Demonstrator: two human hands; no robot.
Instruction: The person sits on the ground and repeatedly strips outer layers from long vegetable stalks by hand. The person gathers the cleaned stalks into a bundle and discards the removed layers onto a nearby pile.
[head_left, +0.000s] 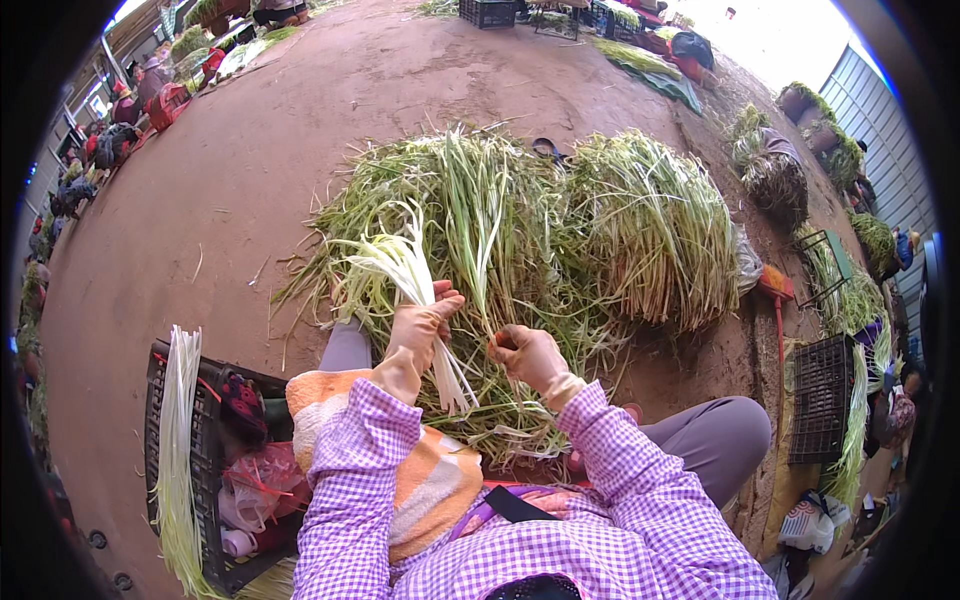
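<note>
My left hand (420, 322), in a thin glove, is closed around a bunch of pale, peeled leafy stalks (405, 262), their white ends pointing down towards me. Just to its right, my right hand (529, 356), gloved too, pinches the lower end of a green-topped stalk (480, 262). That stalk's long leaves lie up over a large heap of green stalks (390, 172) on the floor. A second thick bundle with brownish lower ends (660, 232) lies to the right of the heap. An orange and white towel (435, 495) covers my left thigh.
At the left stands a black plastic crate (214, 390) holding bags, with pale stalks (180, 450) across its rim. At the right are a red broom (776, 285), another black crate (821, 397) and a green-topped stool (836, 255). People and more greens line both sides.
</note>
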